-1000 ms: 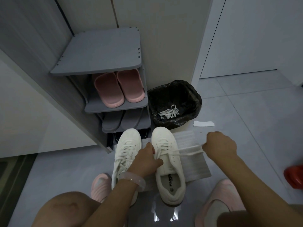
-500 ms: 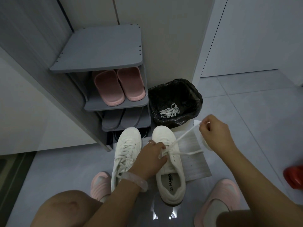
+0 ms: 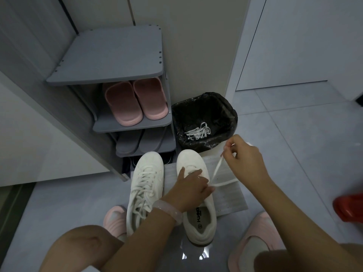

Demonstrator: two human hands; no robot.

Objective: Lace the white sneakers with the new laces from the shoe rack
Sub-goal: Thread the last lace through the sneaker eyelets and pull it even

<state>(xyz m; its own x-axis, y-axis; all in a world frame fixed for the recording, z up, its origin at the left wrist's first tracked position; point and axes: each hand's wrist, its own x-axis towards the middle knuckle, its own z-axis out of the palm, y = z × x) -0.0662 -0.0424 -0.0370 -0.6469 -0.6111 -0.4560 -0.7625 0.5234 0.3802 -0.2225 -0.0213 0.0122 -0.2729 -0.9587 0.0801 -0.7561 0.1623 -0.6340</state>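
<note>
While the left hand (image 3: pixel 193 186) presses the right sneaker (image 3: pixel 198 195), lacing goes on.
Right hand (image 3: pixel 242 157) pinches the soft, limp lace (image 3: pixel 217 169) at 2 o'clock; hold near its tip.

Grey tiled floor (image 3: pixel 294 134) — white sneakers (image 3: pixel 145 185), lined bin (image 3: pixel 204 120), shoe rack (image 3: pixel 110 61)

Red object (image 3: pixel 349 208) cut by the right edge; eyelets of right sneaker (image 3: pixel 196 193) hidden under left hand (image 3: pixel 191 190).
</note>
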